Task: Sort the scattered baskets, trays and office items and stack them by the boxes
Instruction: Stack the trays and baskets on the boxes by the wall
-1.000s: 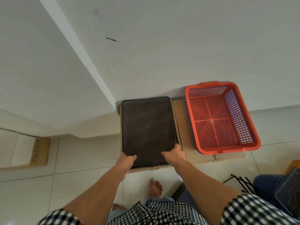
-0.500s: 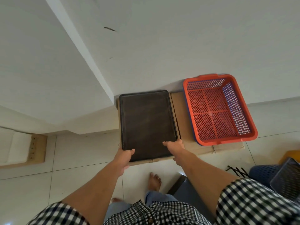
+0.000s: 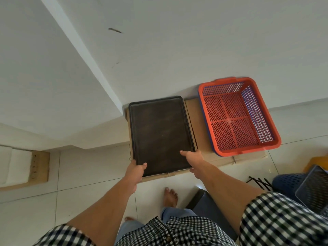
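A flat black tray lies on a low cardboard box against the white wall. My left hand grips the tray's near left corner, thumb on top. My right hand holds the near right corner, thumb pressed on the tray's surface. To the right on the same box sits an orange mesh basket, nested in a blue basket whose rim shows along its left side.
At the far right on the tiled floor are a dark blue mesh basket, a dark mesh tray, a black wire rack and something yellow. A dark box lies by my bare foot. A wooden-edged white board lies left.
The tray has stayed on the box with both hands at its near corners. The view has shifted slightly, and my hands have barely moved.
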Demonstrator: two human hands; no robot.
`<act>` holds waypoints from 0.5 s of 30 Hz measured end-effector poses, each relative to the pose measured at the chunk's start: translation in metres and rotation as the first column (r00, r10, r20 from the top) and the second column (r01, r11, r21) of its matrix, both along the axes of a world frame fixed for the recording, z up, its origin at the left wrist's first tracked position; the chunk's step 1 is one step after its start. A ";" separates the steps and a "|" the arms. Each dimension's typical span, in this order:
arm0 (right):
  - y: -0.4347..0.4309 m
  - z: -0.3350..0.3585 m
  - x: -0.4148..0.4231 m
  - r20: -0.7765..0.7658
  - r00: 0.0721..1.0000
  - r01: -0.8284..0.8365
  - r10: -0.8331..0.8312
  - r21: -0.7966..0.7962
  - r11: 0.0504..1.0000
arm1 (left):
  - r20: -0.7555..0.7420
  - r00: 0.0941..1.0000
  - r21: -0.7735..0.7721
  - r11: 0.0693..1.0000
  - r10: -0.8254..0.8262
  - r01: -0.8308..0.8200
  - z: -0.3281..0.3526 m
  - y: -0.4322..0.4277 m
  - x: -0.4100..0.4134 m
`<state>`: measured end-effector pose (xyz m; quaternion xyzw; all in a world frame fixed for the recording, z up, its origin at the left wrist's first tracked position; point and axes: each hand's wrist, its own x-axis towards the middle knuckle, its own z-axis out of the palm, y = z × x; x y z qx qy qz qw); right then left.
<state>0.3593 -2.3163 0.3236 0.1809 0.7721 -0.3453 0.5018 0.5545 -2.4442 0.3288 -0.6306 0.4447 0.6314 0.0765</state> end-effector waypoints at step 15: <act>0.053 0.041 0.079 -0.339 0.938 -0.048 0.075 0.089 0.995 | 0.289 0.634 -0.280 0.570 -0.717 0.772 0.042 0.007 -0.005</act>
